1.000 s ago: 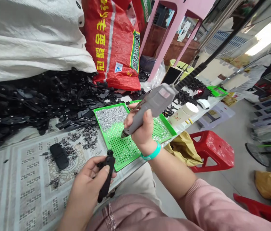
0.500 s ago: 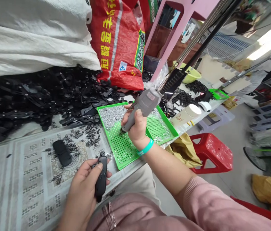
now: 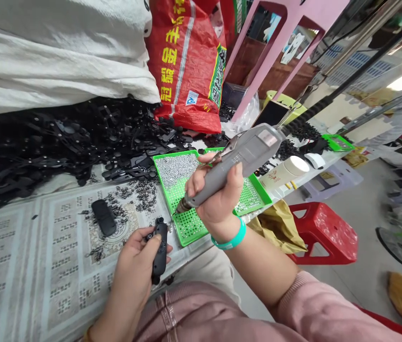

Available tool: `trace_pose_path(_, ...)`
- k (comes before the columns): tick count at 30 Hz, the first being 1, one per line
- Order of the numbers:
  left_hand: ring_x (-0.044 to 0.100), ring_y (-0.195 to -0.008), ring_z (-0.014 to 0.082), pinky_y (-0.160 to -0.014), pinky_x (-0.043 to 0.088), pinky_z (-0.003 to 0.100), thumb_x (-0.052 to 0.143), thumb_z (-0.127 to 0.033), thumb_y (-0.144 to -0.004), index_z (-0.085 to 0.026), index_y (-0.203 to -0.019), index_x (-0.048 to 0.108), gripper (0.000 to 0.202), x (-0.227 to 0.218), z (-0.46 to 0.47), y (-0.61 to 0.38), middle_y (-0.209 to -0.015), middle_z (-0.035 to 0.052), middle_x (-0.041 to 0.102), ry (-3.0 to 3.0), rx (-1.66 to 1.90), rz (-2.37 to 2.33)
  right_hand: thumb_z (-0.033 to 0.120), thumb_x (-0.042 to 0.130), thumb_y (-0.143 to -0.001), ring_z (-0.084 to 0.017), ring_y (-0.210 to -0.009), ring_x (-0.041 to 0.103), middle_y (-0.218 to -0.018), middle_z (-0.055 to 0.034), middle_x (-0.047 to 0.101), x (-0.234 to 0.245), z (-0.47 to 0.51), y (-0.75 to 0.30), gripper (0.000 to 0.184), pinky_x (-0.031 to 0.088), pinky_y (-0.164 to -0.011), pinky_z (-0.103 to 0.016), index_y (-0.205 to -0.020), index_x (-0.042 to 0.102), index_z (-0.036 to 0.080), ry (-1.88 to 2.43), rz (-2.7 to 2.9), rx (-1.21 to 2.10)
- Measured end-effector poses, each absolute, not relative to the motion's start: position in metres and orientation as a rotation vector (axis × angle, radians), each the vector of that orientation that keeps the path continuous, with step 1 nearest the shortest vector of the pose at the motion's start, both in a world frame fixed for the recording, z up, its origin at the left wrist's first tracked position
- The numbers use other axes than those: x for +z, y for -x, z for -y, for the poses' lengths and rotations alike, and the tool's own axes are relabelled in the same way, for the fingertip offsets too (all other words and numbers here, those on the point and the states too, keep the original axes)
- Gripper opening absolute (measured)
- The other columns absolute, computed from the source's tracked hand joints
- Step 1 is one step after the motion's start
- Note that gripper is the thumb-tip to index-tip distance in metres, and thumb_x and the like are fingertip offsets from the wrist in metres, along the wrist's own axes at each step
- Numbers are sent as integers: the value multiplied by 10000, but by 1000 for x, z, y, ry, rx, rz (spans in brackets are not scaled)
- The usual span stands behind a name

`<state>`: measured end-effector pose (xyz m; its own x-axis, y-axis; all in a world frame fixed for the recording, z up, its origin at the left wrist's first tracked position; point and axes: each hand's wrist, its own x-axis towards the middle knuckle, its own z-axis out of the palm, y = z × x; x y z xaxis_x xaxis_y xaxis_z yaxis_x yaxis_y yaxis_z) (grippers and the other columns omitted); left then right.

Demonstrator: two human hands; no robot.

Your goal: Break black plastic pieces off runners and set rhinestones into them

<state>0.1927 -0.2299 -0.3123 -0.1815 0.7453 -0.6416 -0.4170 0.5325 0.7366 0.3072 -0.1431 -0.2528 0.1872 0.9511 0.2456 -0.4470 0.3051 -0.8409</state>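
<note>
Closest to me, my left hand (image 3: 135,266) is closed around a black plastic piece (image 3: 160,249). The piece is long and smooth with a round knob on top. It stands nearly upright, just on the near side of the green tray (image 3: 189,227).

My right hand (image 3: 218,197) is wrapped tight around a grey power screwdriver (image 3: 238,159), right above the green tray. The tool is thick and round like a fat pen. It leans, and its thin metal tip points down at the near part of the tray. A soft teal band (image 3: 231,240) sits on that wrist.

The green tray is flat, made of plastic and full of little holes. Tiny shiny screws (image 3: 177,168) fill its far end.

Left of the tray, a smooth black oval part (image 3: 103,217) lies on the patterned cloth of the surface (image 3: 26,266). Right of the tray stands a paper cup (image 3: 286,173).

Behind the tray, a big messy heap of black parts (image 3: 62,142) is piled up. Farther back lean a crinkly red sack (image 3: 186,61) and a white woven sack (image 3: 54,52).
</note>
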Motion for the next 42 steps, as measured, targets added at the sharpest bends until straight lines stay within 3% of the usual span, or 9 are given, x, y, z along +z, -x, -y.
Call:
trace_pose_path(11, 568, -470, 127, -413, 444, 231, 686, -304, -625, -202, -896, 505, 341, -314, 232, -194, -581, -60, 585, -309, 1056, -1393, 617, 428, -799, -87, -345, 426, -442, 58, 466, -262, 159, -284, 447, 339, -360, -214, -881, 588, 208, 544, 878, 1307)
trace_pose_path(29, 532, -426, 102, -404, 400, 200, 711, -336, -598, -187, -857, 522, 354, -312, 234, -195, -540, -55, 587, -330, 1102, -1363, 636, 543, -725, -105, -421, 457, -482, 41, 454, -280, 171, -287, 437, 350, -402, -225, -796, 559, 205, 435, 1106, 1442)
trace_pose_path(35, 532, -432, 123, -389, 396, 205, 705, -350, -594, -178, -852, 518, 362, -312, 231, -194, -491, -37, 572, -317, 1105, -1346, 613, 537, -750, -109, -450, 459, -528, 34, 479, -283, 174, -287, 399, 375, -423, -240, -858, 565, 230, 409, 1211, 1410)
trace_pose_path(39, 565, -481, 140, -410, 436, 231, 717, -334, -604, -182, -900, 530, 381, -313, 229, -190, -550, -37, 585, -348, 1116, -1323, 625, 524, -759, -109, -432, 456, -522, 53, 460, -269, 174, -289, 457, 367, -424, -246, -1007, 545, 242, 481, 1209, 1329)
trace_pose_path(42, 579, -522, 135, -466, 472, 250, 735, -357, -616, -184, -937, 557, 405, -311, 226, -184, -625, -22, 619, -440, 1122, -1316, 540, 603, -754, -111, -471, 488, -565, 58, 493, -245, 175, -298, 442, 411, -478, -264, -1078, 511, 254, 675, 1228, 1149)
